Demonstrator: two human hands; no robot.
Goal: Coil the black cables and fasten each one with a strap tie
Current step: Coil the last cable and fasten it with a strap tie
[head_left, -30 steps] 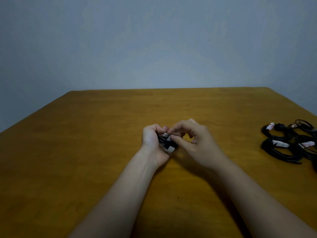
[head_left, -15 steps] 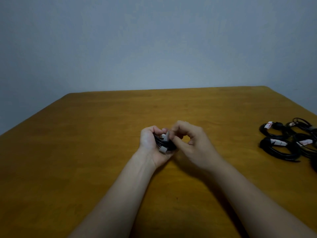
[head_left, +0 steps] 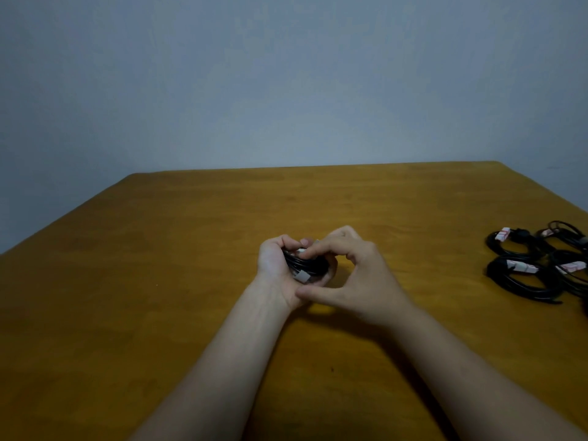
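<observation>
A brown wooden worktop (head_left: 152, 281) stretches away to a plain grey-blue wall (head_left: 286, 74). Both my bare forearms reach in from the bottom edge and meet near the middle of the worktop.

My left hand (head_left: 275, 262) is on the left of the pair, palm turned inward, its fingers curled over the top. Its grip is closed round a coiled black cable (head_left: 310, 267), a small tight bundle held just above the wood. A pale strap tie (head_left: 302, 276) runs across the coil, showing at its lower edge and again at the top, beside my left fingertips.

My right hand (head_left: 353, 275) is touching the coil from the right. Its forefinger bends down onto the top of the coil, where the strap shows. Its thumb reaches out underneath and touches the heel of my left hand. The other fingers are curled in. I cannot tell whether this grip is actually pinching the strap or only pressing on it.

Well apart, at the far right edge of the worktop, lie several tied cable coils (head_left: 521, 283), black loops crowded together and overlapping. Each one I can make out carries a white and red band. The outermost are cut off by the frame.
</observation>
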